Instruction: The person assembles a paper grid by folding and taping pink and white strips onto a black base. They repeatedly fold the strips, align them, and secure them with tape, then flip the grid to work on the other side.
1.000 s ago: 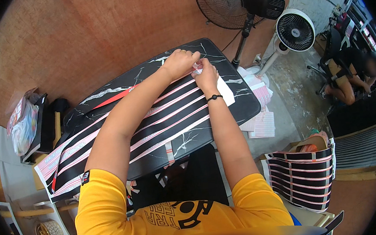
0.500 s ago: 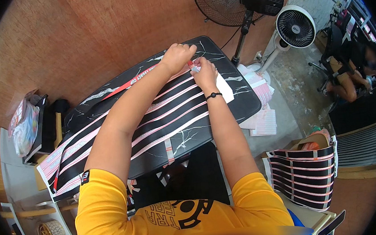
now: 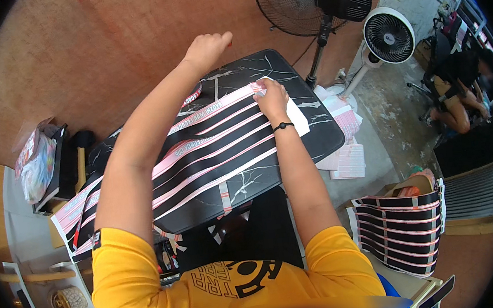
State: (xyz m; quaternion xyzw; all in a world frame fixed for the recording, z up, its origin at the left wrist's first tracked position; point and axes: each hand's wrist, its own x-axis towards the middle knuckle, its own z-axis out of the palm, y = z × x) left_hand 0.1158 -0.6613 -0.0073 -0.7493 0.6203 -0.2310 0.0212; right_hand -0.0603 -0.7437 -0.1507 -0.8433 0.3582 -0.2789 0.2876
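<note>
Sheet (image 3: pixel 216 148), blk w/ pink/wht stripes, lies on the blk veined surface (image 3: pixel 317 124), running from lower L up to the R. Far L, plastic bag (image 3: pixel 39 166). Next, L forearm (image 3: pixel 157 119) crosses over the sheet, red strap (image 3: pixel 193 96) just R of it. L hand (image 3: pixel 209 49) is up in front of the wall (image 3: pixel 104 67), fingers curled closed; can't tell if anything's in them. R hand (image 3: pixel 273 100), w/ blk wristband (image 3: pixel 283 125), has fingers at the sheet's top R corner; can't tell if pinching or just pressing. Then blk fan (image 3: pixel 347 1), papers (image 3: pixel 347 160) on floor, wht fan (image 3: pixel 388 36), 2nd striped sheet (image 3: pixel 403 231) low R, co-worker (image 3: pixel 459 115) seated far R.
</note>
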